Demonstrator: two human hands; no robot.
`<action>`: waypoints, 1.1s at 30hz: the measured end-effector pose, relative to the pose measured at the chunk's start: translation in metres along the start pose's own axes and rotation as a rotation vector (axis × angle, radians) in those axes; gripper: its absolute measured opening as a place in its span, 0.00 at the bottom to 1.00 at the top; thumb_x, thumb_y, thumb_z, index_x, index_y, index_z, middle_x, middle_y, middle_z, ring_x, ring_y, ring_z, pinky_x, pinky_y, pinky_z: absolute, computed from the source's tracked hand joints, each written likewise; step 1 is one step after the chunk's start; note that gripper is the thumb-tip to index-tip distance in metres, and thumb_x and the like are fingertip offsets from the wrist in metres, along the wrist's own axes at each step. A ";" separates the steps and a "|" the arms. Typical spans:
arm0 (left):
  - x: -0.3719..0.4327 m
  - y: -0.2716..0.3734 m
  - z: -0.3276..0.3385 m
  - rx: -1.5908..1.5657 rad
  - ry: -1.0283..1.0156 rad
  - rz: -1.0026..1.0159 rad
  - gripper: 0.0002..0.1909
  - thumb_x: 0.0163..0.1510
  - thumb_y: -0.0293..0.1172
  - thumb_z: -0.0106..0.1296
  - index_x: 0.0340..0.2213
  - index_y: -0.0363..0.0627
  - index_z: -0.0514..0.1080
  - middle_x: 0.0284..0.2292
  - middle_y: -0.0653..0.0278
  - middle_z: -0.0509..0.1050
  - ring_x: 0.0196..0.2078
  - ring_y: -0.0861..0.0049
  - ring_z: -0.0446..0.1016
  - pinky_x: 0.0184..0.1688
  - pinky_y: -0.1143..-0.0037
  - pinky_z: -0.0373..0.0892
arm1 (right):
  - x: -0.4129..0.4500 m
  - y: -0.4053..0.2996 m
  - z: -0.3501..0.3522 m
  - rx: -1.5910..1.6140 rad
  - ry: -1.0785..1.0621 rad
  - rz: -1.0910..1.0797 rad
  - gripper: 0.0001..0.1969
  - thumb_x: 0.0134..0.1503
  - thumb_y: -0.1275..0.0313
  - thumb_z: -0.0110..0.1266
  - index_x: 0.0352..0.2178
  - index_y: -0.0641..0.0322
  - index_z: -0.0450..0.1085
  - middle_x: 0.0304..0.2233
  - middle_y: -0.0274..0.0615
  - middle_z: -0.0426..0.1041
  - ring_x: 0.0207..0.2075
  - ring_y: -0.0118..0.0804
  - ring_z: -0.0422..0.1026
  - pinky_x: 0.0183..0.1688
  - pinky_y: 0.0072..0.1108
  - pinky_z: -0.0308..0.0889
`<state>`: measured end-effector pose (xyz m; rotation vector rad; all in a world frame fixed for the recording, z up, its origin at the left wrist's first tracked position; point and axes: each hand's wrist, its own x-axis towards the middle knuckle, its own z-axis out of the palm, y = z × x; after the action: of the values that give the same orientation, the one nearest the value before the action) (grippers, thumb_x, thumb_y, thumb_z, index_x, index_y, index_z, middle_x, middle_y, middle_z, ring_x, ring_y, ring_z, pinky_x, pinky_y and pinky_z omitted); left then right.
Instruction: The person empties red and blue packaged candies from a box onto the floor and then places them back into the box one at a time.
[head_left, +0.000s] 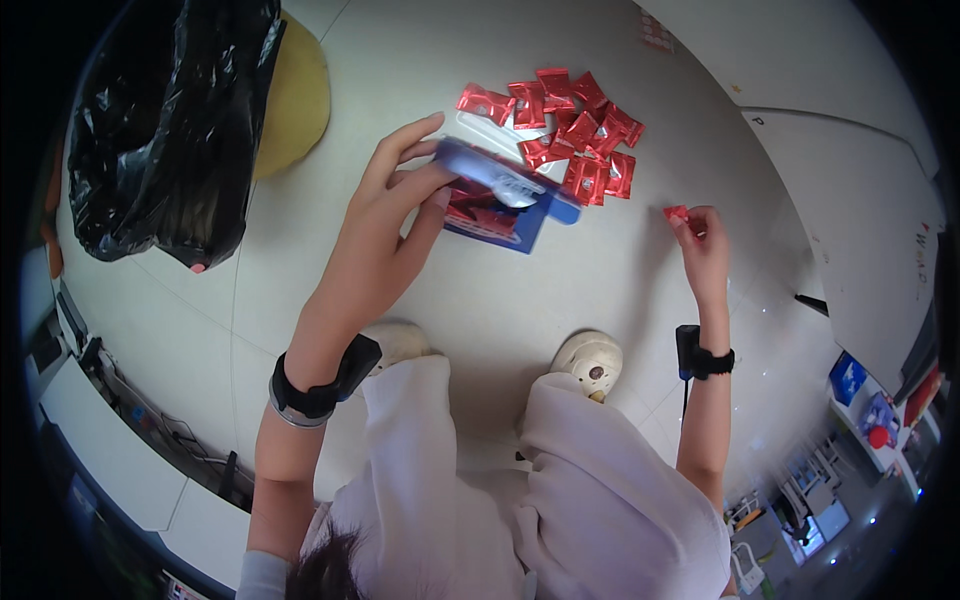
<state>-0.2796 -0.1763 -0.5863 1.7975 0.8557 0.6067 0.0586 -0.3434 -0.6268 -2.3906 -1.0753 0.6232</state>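
Observation:
My left hand (397, 191) grips a blue cardboard box (536, 225) by its near left edge. The box is tilted and a little blurred, and red wrapped packets (484, 217) show inside it. Pinched between the fingertips of my right hand (705, 236) is a small red wrapped packet (676, 213), held off to the right. Beyond the box, a loose heap of red foil packets (581, 131) lies on the floor, partly over a white tray (491, 135). The box hides part of that tray.
A black plastic bag (172, 135) stands at the far left, against a yellow rounded object (296, 97). White cabinet fronts (847, 195) rise on the right. Cables (180, 439) run along the white furniture at lower left. My cream clogs (589, 358) rest on the tiled floor (495, 300).

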 end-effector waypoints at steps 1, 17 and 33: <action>0.001 0.001 0.000 0.095 -0.016 0.035 0.16 0.47 0.16 0.49 0.40 0.41 0.71 0.55 0.56 0.61 0.49 0.69 0.64 0.45 0.76 0.63 | -0.003 -0.020 -0.006 -0.123 0.070 -0.197 0.10 0.50 0.71 0.60 0.32 0.66 0.71 0.28 0.39 0.73 0.27 0.34 0.67 0.31 0.23 0.64; 0.000 0.019 0.004 0.068 -0.083 -0.114 0.24 0.43 0.18 0.46 0.46 0.42 0.65 0.44 0.57 0.62 0.37 0.65 0.71 0.37 0.69 0.69 | -0.020 -0.178 0.048 0.025 -0.032 -1.074 0.14 0.41 0.79 0.61 0.32 0.64 0.70 0.32 0.41 0.73 0.28 0.40 0.71 0.29 0.26 0.65; -0.002 0.012 0.015 0.504 -0.015 0.077 0.17 0.46 0.20 0.48 0.40 0.44 0.72 0.43 0.57 0.64 0.36 0.62 0.71 0.37 0.69 0.70 | -0.015 -0.173 0.057 -0.175 0.152 -0.995 0.09 0.42 0.79 0.60 0.28 0.62 0.71 0.25 0.38 0.70 0.26 0.38 0.69 0.27 0.26 0.63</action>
<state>-0.2669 -0.1892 -0.5803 2.2927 0.9940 0.4484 -0.0815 -0.2397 -0.5726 -1.6396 -2.0461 -0.0116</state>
